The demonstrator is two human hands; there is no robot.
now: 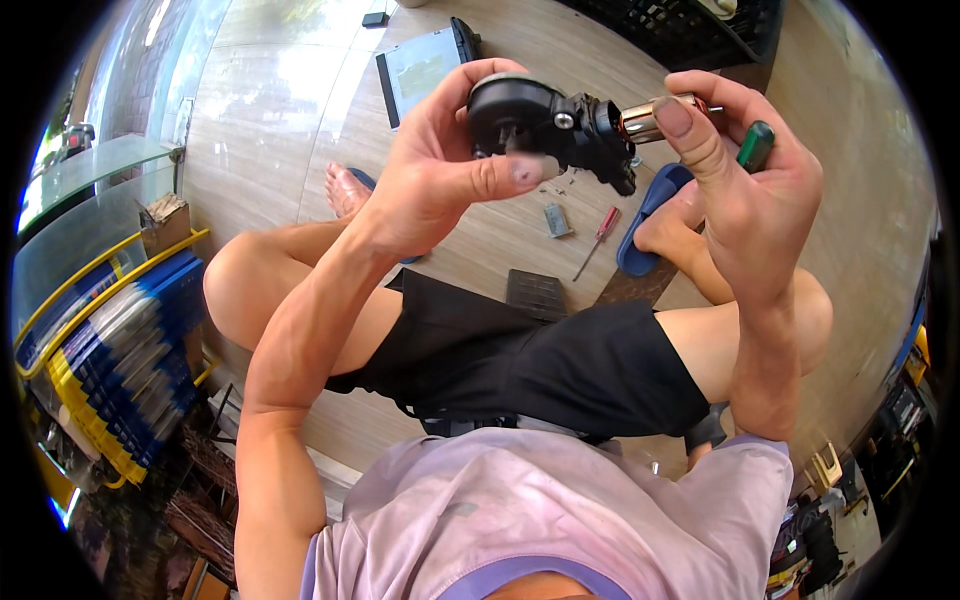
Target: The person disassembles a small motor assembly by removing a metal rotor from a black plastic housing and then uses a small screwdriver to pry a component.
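Raised in front of me, my left hand (430, 180) is closed around a black plastic gear housing (515, 115) with a round body and a silver screw on its side. The left thumb is slightly blurred. At the housing's right end sits a shiny metal cylinder (640, 122), which looks like a small electric motor. My right hand (755, 190) pinches this cylinder between thumb and fingers. A green-handled tool (756, 146), probably a screwdriver, is tucked in the same hand. Whether cylinder and housing are joined or only touching, I cannot tell.
On the tiled floor lie a red-handled screwdriver (600, 240), a small grey block (558, 220) and a black ribbed piece (536, 294). A flat panel (425, 70) rests farther off, left of a black crate (690, 35). A yellow rack with blue packages (130, 350) stands at left.
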